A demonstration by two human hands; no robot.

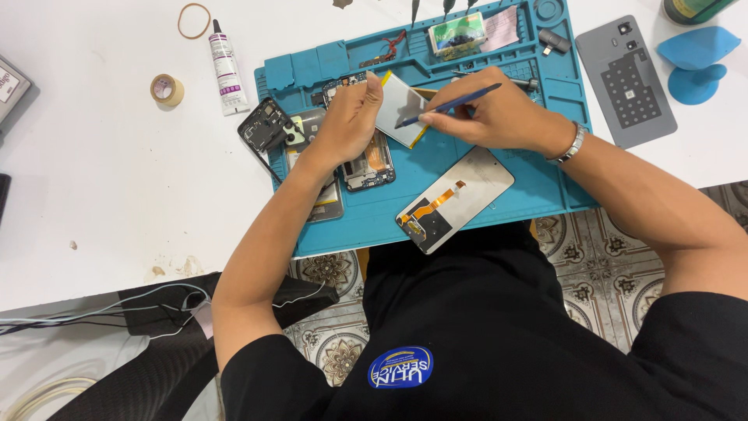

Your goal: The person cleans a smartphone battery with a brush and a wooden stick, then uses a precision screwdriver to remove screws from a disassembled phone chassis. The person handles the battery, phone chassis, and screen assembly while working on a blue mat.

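Your left grip (352,117) is clamped on a flat grey battery with a yellow edge (399,107), thumb and fingers closed on its near corner, and it holds the battery tilted up above the blue mat (538,183). Your right grip (487,117) is closed around a thin blue tool (452,104), held like a pen, and the tip of the tool touches the face of the battery, just beside your left thumb. Directly under your left grip lies an opened phone body (370,165) with its inner parts showing. Below your right grip, toward your body, a detached screen panel (454,200) with an orange flex cable lies face down on the mat. A black frame piece (266,125) rests just beside your left grip on its outer side. Farther from your left grip, on the white surface (93,179), there are a glue tube (226,66) and a small tape roll (167,90). Beyond your right grip, well apart, a grey back cover (626,79) lies on the surface
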